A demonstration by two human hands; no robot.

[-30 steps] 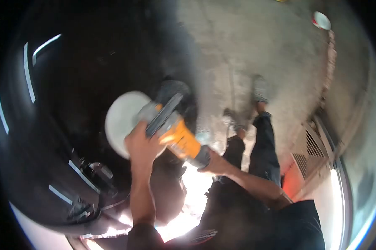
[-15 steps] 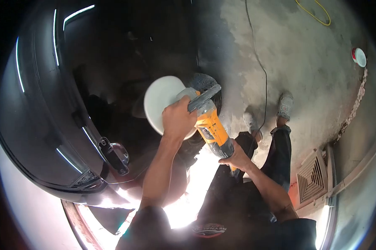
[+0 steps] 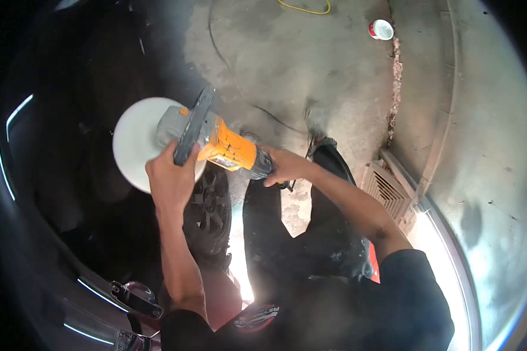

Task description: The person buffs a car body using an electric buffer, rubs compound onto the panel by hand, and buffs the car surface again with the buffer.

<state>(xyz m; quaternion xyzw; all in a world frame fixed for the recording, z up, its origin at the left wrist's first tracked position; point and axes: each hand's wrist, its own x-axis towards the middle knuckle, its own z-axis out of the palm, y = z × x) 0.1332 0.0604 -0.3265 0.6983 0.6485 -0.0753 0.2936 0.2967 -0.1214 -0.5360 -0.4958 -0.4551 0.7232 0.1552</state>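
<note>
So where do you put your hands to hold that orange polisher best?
Probably two places on the polisher. Bring the left hand from the wearer's side to the bar handle, which crosses the front. Bring the right hand from behind, around the narrow dark rear end. Both look grippable and keep hands off the broad round white pad.

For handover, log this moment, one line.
left hand: dark bar handle | right hand: orange power tool | round white pad: over black car
</note>
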